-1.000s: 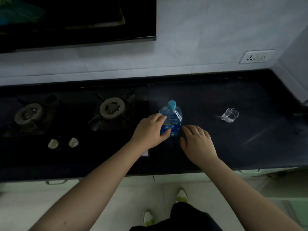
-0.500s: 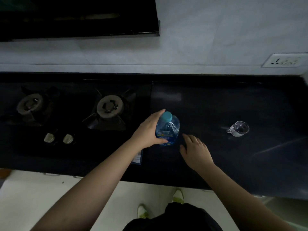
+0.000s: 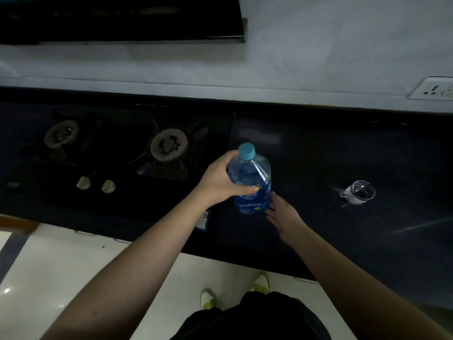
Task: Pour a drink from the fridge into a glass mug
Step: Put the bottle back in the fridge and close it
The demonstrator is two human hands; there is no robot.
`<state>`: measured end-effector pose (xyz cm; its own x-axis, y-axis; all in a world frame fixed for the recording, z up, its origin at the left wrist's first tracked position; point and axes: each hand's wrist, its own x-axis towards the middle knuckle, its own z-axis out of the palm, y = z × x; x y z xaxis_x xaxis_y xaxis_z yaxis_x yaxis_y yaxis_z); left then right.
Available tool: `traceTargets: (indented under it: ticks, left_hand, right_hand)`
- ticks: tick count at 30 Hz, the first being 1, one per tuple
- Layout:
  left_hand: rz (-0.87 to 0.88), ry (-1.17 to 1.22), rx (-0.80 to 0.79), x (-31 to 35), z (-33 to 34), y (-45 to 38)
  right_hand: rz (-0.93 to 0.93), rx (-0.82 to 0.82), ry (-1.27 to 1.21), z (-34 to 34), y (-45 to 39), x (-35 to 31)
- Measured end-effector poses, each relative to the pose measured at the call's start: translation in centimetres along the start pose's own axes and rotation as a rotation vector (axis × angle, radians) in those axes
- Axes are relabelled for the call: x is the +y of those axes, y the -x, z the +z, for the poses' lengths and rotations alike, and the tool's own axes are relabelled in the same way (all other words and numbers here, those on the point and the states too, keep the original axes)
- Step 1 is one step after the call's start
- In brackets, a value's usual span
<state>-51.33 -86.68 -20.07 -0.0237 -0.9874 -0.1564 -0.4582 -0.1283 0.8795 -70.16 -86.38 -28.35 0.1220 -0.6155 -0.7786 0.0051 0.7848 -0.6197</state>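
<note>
One bottle with a blue cap, one glass mug, two burners and two knobs sit on the dark bench. The bottle's label is unreadable. The left hand grasps the bottle's left side; the right hand, fingers relaxed, touches its near right base. The mug stands well right.

Bare counter between bottle and mug — stove blocks left.

Capped blue bottle upright on dark counter, clear glass mug (apparently empty) well right.
</note>
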Motion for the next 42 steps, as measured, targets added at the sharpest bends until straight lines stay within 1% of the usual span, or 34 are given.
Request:
traceTargets:
  ticks: [2, 6, 9, 13, 18, 21, 24, 29, 33, 36, 42]
  left_hand:
    - [0.026, -0.004, 0.016, 1.3, -0.4, 0.8]
    - [0.069, -0.019, 0.069, 2.7, -1.0, 2.6]
    - [0.066, -0.022, 0.131, 3.0, -1.7, 4.4]
    - [0.071, -0.069, 0.208, 2.9, -3.4, 7.5]
    - [0.027, -0.142, 0.287, 2.2, -6.2, 12.7]
    - [-0.017, -0.171, 0.357, 1.4, -7.8, 16.3]
    - [-0.077, -0.163, 0.454, 0.4, -8.9, 21.1]
    - [-0.148, -0.171, 0.575, -1.3, -9.2, 30.1]
    - [-0.216, -0.154, 0.651, -2.4, -8.9, 38.1]
    - [-0.256, -0.131, 0.731, -3.0, -8.4, 44.0]
    - [-0.341, -0.047, 0.902, -4.0, -7.0, 54.5]
  right_hand:
    - [0.022, -0.052, -0.172, -0.1, 0.0, -0.4]
    - [0.003, -0.157, -0.269, -0.1, 0.1, -0.6]
    - [0.002, -0.244, -0.248, 0.3, 0.1, -0.2]
    - [0.011, -0.339, -0.2, 2.7, 0.6, 0.4]
    - [0.019, -0.507, -0.026, 6.9, 2.8, 1.5]
    - [0.017, -0.575, 0.077, 9.5, 4.6, 2.8]
    - [0.022, -0.575, 0.168, 12.5, 6.9, 4.9]
    - [0.011, -0.626, 0.325, 16.8, 11.7, 9.7]
    - [0.049, -0.674, 0.323, 19.3, 17.2, 14.4]
    - [0.044, -0.691, 0.418, 20.5, 20.5, 18.0]
    - [0.032, -0.792, 0.628, 23.4, 25.6, 24.6]
